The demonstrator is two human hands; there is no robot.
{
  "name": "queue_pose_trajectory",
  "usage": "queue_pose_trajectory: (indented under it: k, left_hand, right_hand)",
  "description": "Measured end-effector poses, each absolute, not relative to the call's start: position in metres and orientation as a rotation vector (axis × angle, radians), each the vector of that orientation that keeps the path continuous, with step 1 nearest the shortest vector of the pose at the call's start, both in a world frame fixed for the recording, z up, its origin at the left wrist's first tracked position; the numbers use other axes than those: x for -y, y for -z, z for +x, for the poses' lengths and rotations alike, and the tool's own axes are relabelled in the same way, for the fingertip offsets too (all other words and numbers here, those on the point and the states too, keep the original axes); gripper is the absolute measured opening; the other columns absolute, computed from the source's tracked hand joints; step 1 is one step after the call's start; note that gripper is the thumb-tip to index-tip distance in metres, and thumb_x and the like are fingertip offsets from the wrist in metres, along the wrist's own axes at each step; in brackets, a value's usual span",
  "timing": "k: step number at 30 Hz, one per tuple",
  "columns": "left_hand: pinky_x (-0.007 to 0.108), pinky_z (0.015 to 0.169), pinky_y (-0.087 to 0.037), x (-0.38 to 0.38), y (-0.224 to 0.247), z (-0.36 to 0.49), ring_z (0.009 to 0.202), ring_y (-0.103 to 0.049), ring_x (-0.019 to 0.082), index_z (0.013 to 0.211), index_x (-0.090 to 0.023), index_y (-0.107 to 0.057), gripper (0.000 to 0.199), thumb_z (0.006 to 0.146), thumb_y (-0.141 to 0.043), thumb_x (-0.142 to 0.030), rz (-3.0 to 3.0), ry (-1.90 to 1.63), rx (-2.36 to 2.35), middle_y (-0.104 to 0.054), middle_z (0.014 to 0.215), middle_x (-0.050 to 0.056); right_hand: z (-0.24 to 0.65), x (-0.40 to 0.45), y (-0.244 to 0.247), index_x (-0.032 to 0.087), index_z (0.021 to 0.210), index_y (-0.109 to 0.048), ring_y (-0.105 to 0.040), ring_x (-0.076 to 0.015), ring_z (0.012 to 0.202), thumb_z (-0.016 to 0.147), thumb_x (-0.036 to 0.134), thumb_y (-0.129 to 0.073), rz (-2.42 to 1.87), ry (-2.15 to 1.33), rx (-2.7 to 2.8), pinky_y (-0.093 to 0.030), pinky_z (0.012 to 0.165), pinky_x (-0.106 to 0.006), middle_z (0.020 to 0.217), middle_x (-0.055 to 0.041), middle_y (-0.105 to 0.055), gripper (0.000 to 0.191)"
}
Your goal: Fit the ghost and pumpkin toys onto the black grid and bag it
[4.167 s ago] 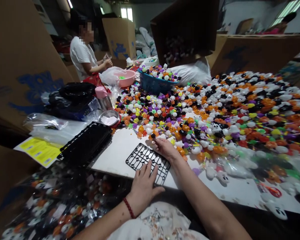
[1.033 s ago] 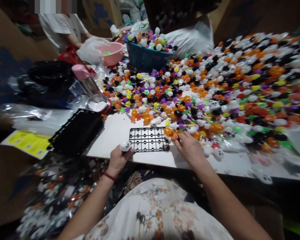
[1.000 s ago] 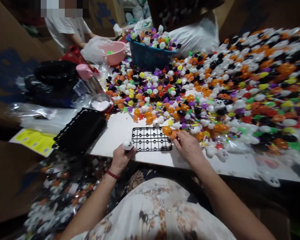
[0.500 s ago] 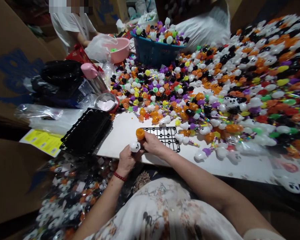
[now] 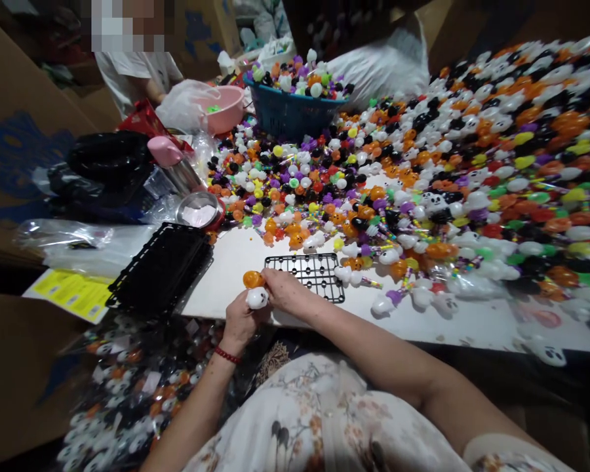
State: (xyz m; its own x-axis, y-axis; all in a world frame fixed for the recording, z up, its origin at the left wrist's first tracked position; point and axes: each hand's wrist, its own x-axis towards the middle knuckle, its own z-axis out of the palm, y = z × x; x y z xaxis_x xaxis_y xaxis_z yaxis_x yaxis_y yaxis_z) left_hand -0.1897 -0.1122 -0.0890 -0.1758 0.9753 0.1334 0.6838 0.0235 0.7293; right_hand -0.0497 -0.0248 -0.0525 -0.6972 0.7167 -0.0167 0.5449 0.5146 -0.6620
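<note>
Left hand [image 5: 240,320] and right hand [image 5: 279,288] meet, fingers curled.

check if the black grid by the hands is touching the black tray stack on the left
Apart: the head view shows a plain strip of white tabletop between the black grid and the black tray stack.

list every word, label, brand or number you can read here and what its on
"OY", in big blue print on the large cardboard box at the left; the letter before it is unclear and the line below too blurred to read.
Yellow-printed sheet: print too small to read.
Box at the back: blue marks, too blurred to read.
</note>
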Motion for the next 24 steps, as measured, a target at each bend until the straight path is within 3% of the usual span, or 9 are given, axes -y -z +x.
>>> queue_pose_trajectory:
  k: [5, 9, 13, 15, 17, 20, 24]
  left_hand:
    - [0.029, 0.066, -0.051, 0.111, 0.087, -0.19, 0.076, -0.065, 0.021, 0.086, -0.021, -0.071, 0.037, 0.076, -0.064, -0.056, 1.607, -0.89, -1.966, -0.071, 0.082, 0.003]
    - [0.03, 0.07, -0.053, 0.115, 0.09, -0.193, 0.079, -0.065, 0.021, 0.092, -0.019, -0.068, 0.043, 0.074, -0.07, -0.058, 1.577, -0.883, -1.947, -0.07, 0.084, 0.003]
    - [0.034, 0.077, -0.056, 0.119, 0.097, -0.195, 0.091, -0.064, 0.022, 0.118, -0.018, -0.054, 0.075, 0.064, -0.075, -0.065, 1.593, -1.247, -1.831, -0.063, 0.108, 0.008]
    - [0.039, 0.088, -0.054, 0.118, 0.093, -0.194, 0.108, -0.06, 0.026, 0.131, -0.018, -0.046, 0.087, 0.068, -0.068, -0.073, 1.623, -1.51, -1.733, -0.055, 0.126, 0.013]
    - [0.044, 0.101, -0.048, 0.116, 0.079, -0.19, 0.125, -0.052, 0.03, 0.141, -0.018, -0.04, 0.086, 0.078, -0.053, -0.076, 1.68, -1.623, -1.669, -0.047, 0.139, 0.017]
    - [0.047, 0.113, -0.035, 0.11, 0.045, -0.183, 0.137, -0.041, 0.032, 0.149, -0.018, -0.034, 0.081, 0.089, -0.036, -0.072, 1.809, -1.548, -1.596, -0.041, 0.149, 0.017]
    - [0.045, 0.119, -0.029, 0.101, 0.012, -0.178, 0.14, -0.039, 0.028, 0.149, -0.018, -0.036, 0.076, 0.094, -0.021, -0.068, 1.974, -1.304, -1.576, -0.042, 0.151, 0.014]
  right_hand:
    - [-0.006, 0.029, 0.041, 0.017, 0.114, -0.055, -0.057, -0.0197, 0.098, 0.09, 0.02, -0.058, -1.023, -0.81, 2.442, -0.045, 0.083, -0.029, 0.107, -0.0086, -0.063, 0.024]
    - [0.084, 0.043, 0.02, 0.016, 0.106, -0.06, -0.057, -0.0208, 0.093, 0.092, 0.015, -0.051, -1.389, -0.439, 2.397, -0.046, 0.08, -0.031, 0.109, -0.0117, -0.059, 0.017]
    - [0.151, 0.048, 0.024, 0.015, 0.096, -0.066, -0.058, -0.0242, 0.091, 0.091, 0.012, -0.049, -1.752, -0.176, 2.403, -0.046, 0.078, -0.034, 0.104, -0.0149, -0.059, 0.018]
    - [0.16, 0.044, 0.033, 0.014, 0.092, -0.068, -0.059, -0.0254, 0.089, 0.09, 0.011, -0.049, -1.798, -0.16, 2.461, -0.046, 0.076, -0.035, 0.102, -0.0165, -0.06, 0.019]
    - [0.158, 0.04, 0.038, 0.014, 0.09, -0.069, -0.06, -0.0259, 0.087, 0.089, 0.01, -0.05, -1.809, -0.192, 2.511, -0.045, 0.075, -0.035, 0.101, -0.0176, -0.061, 0.019]
    - [0.141, 0.038, 0.031, 0.014, 0.092, -0.068, -0.061, -0.0256, 0.085, 0.088, 0.007, -0.049, -1.792, -0.235, 2.539, -0.043, 0.073, -0.034, 0.098, -0.0172, -0.063, 0.021]
    - [0.099, 0.036, 0.014, 0.014, 0.103, -0.06, -0.061, -0.0241, 0.08, 0.092, 0.015, -0.046, -1.616, -0.39, 2.37, -0.04, 0.068, -0.032, 0.092, -0.0135, -0.066, 0.017]
